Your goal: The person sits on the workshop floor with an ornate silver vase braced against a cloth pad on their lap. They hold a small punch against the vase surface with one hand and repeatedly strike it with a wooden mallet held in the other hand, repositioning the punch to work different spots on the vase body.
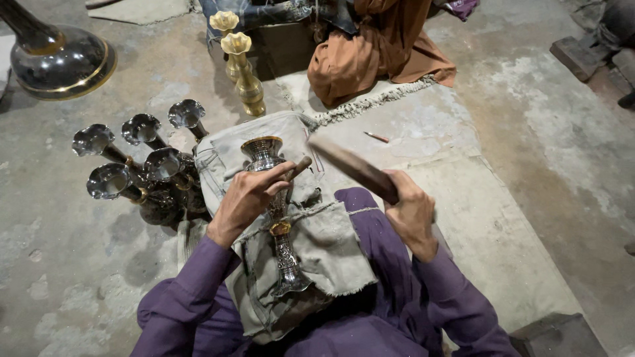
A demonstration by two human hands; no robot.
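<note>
While the left hand [248, 195] steadies a punch [297, 168] on a silver vase [278, 218], the right hand [410, 215] raises a wooden mallet [354, 168].

Left of the left hand stands a cluster of dark fluted vases [142, 172], mouths open, nothing visible inside; beyond them sits a large dark vessel with a gold rim [63, 63]. The left hand grasps the thin punch, tip at the silver vase's neck. This vase lies lengthwise on a grey cloth [317, 251] across the lap, between both hands, mouth pointing away. Two brass vases [241, 66] stand beyond it. The right hand is clenched round the mallet. Good work likely needs a firmly held punch and short, square blows.
</note>
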